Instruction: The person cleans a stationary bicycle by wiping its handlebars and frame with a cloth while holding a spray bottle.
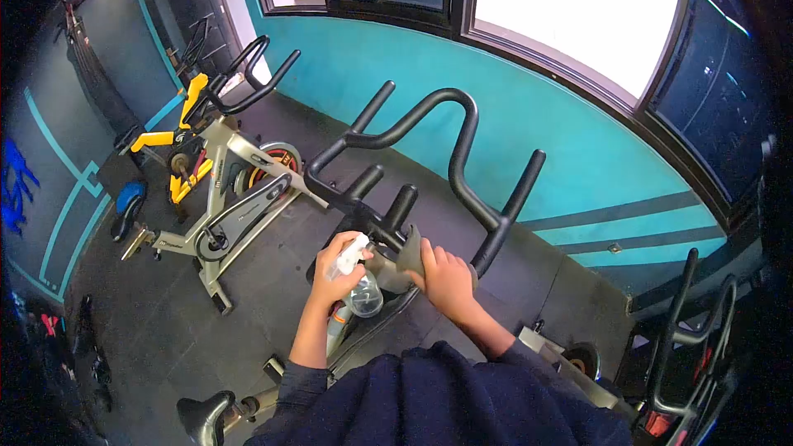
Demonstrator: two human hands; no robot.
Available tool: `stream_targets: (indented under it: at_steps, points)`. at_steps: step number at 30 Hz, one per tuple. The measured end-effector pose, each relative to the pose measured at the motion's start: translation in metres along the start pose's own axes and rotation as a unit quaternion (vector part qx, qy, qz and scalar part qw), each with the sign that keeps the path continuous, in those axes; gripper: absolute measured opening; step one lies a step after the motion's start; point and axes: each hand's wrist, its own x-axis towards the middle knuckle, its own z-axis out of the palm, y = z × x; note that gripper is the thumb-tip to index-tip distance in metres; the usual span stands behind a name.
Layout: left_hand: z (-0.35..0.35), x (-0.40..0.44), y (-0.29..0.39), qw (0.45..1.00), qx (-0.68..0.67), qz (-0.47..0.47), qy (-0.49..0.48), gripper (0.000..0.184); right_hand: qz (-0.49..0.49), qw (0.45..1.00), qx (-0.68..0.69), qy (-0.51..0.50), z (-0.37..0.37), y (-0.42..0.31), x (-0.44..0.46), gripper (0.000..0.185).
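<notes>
My left hand (332, 274) is wrapped round a clear spray bottle (364, 297) with a white trigger head, held tilted in front of my body. In my right hand (446, 277) is a grey-green cloth (410, 258), gripped with part of it sticking up past the fingers. Both hands are close together just behind the black handlebar (462, 128) of an exercise bike. The cloth is near the base of the bar; whether it touches the bar I cannot tell. Below the bottle, part of the bike's frame (337, 326) shows, mostly hidden by my arms.
Another exercise bike (239, 206) stands to the left, with a yellow machine (190, 116) behind it. A black saddle (206, 417) is at the lower left. More handlebars (686, 334) rise at the right. A teal wall (529, 132) with windows runs ahead.
</notes>
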Motion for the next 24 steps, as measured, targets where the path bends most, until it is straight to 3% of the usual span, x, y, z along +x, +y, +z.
stream_targets:
  at_steps: [4,6,7,9,10,13,17,19,21,23,24]
  points:
    - [-0.001,-0.001,-0.005,1.000,-0.018,-0.004,-0.010,0.048,-0.062,0.996,-0.005,0.056,-0.010,0.021,-0.027,0.068]
    - [-0.003,0.002,-0.007,1.000,-0.017,-0.008,-0.020,0.051,-0.180,0.979,-0.021,0.090,-0.012,0.045,-0.035,0.068]
    - [-0.003,0.001,-0.005,1.000,0.001,-0.011,-0.023,0.051,-0.179,0.980,-0.022,0.088,-0.011,0.062,-0.037,0.068]
    - [-0.003,0.001,-0.002,0.999,0.020,-0.014,-0.024,0.051,-0.309,0.946,0.026,0.092,-0.006,0.101,-0.031,0.059]
    - [-0.003,0.000,-0.001,0.999,0.012,-0.019,-0.028,0.051,-0.321,0.943,0.042,0.081,-0.007,0.115,-0.024,0.057]
    - [-0.006,0.001,-0.004,0.999,0.006,-0.019,-0.032,0.051,-0.329,0.939,0.074,0.073,-0.009,0.134,-0.006,0.061]
    - [-0.003,0.000,-0.001,1.000,-0.013,-0.019,-0.016,0.047,-0.277,0.956,0.080,0.055,-0.013,0.138,0.001,0.051]
    - [-0.003,0.001,0.000,1.000,-0.013,-0.012,-0.019,0.047,-0.258,0.960,0.086,0.062,-0.022,0.117,-0.002,0.044]
    - [-0.003,0.002,0.000,1.000,-0.012,-0.003,-0.024,0.047,-0.203,0.978,0.044,0.004,-0.022,0.094,-0.011,0.039]
    - [-0.003,0.001,-0.004,0.999,-0.043,-0.009,-0.029,0.047,-0.208,0.976,0.033,0.057,-0.011,0.067,-0.017,0.036]
    - [-0.004,0.002,-0.001,0.998,-0.039,-0.020,-0.044,0.048,-0.150,0.987,0.019,0.063,-0.011,0.057,-0.020,0.036]
